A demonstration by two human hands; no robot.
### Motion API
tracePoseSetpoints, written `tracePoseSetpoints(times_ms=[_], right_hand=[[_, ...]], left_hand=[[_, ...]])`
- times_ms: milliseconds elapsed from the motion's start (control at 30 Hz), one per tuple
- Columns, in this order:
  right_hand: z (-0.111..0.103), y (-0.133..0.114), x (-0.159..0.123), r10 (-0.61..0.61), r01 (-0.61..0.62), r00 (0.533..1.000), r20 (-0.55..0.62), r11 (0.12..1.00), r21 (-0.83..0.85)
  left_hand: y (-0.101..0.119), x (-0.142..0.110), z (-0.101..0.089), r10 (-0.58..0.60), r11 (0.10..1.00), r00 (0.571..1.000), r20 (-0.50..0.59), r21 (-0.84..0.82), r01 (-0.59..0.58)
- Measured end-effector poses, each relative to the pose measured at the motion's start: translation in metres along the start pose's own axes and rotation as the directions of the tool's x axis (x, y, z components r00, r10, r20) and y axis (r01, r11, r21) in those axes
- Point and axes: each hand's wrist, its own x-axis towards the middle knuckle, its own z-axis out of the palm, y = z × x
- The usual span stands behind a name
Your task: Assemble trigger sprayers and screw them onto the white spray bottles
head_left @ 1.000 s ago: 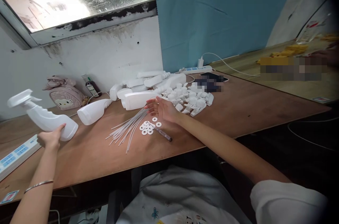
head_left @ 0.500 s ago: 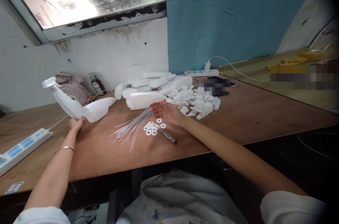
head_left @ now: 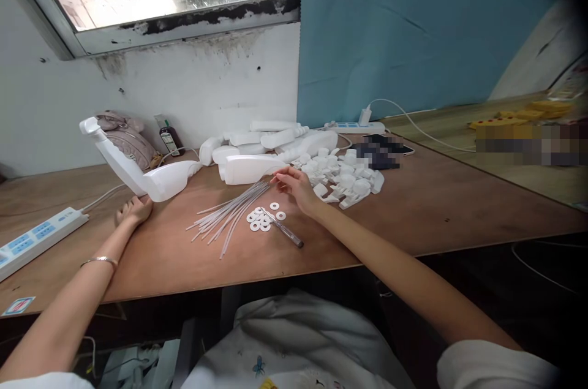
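My left hand (head_left: 135,211) rests on the table at the foot of a white plastic bottle (head_left: 118,159), which stands slanted to the left. Its fingers are loosely bent and look apart, with nothing seen in them. My right hand (head_left: 296,188) is closed, thumb and fingertips together at the far end of a bundle of thin white tubes (head_left: 234,208); how many it grips is hidden. Just below it lie white ring washers (head_left: 260,219) and a screwdriver with a clear handle (head_left: 290,234). A second white bottle (head_left: 169,181) lies beside the slanted one.
More white bottles (head_left: 252,169) lie in a pile near the wall. White trigger-head parts (head_left: 344,177) are heaped to the right, beside a dark phone (head_left: 381,147). Power strips (head_left: 41,241) sit at left and back. A pink bag (head_left: 126,141) and dark bottle (head_left: 169,136) stand behind.
My left hand has come off the slanted bottle and dropped onto the table. The fingers of my right hand have closed at the tube ends. The view has shifted slightly.
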Motion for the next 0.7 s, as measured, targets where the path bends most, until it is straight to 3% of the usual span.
tracePoseSetpoints(times_ms=[67,100,167,233,300,400,533,600,700], right_hand=[[0.001,0.001,-0.001,-0.144,0.123,0.988,-0.052,0.950,-0.288],[0.002,0.002,-0.002,-0.212,0.181,0.977,-0.022,0.879,-0.441],[0.001,0.005,-0.004,-0.287,0.280,0.952,0.109,0.665,-0.692],[0.000,0.009,-0.007,-0.263,0.332,0.936,0.235,0.434,-0.837],[0.000,0.014,-0.008,-0.197,0.348,0.932,0.305,0.252,-0.903],[0.000,0.018,-0.010,-0.133,0.359,0.929,0.345,0.093,-0.929],[0.001,0.011,-0.009,-0.232,0.307,0.920,0.315,-0.073,-0.949],[-0.001,0.005,-0.007,-0.308,0.217,0.918,0.250,-0.138,-0.966],[-0.010,0.000,-0.002,-0.384,0.053,0.915,0.124,-0.191,-0.980]], left_hand=[[-0.001,-0.019,0.002,-0.006,1.000,1.000,0.018,-0.001,0.006],[-0.003,-0.030,0.003,0.015,1.000,1.000,0.025,-0.002,-0.015],[-0.006,-0.053,0.005,0.073,0.997,0.997,0.031,0.019,-0.074],[-0.009,-0.077,0.006,0.127,0.991,0.992,0.021,0.046,-0.128],[-0.009,-0.096,0.009,0.146,0.988,0.989,0.022,0.049,-0.147],[-0.003,-0.118,0.015,0.216,0.976,0.976,0.015,0.010,-0.216],[0.019,-0.142,0.018,0.307,0.948,0.951,-0.046,-0.070,-0.309],[0.041,-0.153,0.012,0.411,0.898,0.900,-0.147,-0.104,-0.427],[0.090,-0.163,-0.008,0.645,0.734,0.731,-0.220,-0.085,-0.674]])
